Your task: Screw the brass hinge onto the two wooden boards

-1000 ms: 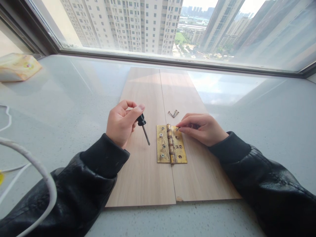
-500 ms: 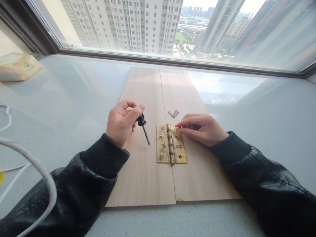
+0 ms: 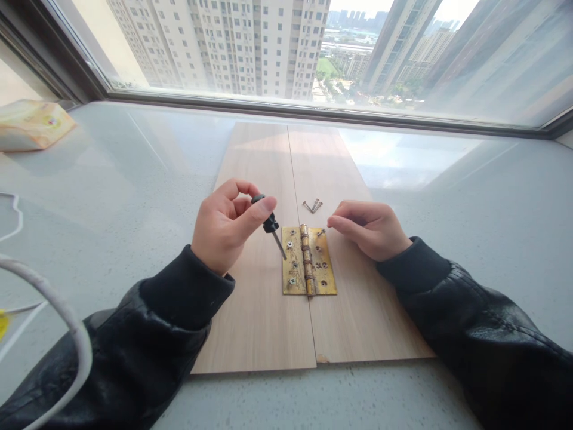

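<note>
Left hand (image 3: 219, 224): 10 o'clock of hinge, thumb and fingers pinching the screwdriver's black handle.
Screwdriver (image 3: 271, 224): slants down toward 5 o'clock, tip over hinge's left leaf; contact, cannot tell. Probably light and rigid; hold by handle, bare shank likely slick.
Right hand (image 3: 373, 230): 2 o'clock of hinge, thumb and forefinger pressed together, nothing visible between.
Single screw (image 3: 321, 232): at hinge's 1 o'clock hole, tilted, just beside right fingertips. Likely light, hard, easy to drop; pinch just under head.
Hinge (image 3: 308, 260): lies across seam of left board (image 3: 250, 322) and right board (image 3: 367, 316); screw heads (image 3: 289, 245) fill left leaf. Probably stiff, weighty for its size, not fragile; grip outer leaf edges.
Loose screws (image 3: 312, 206): 12 o'clock of hinge, on right board.
</note>
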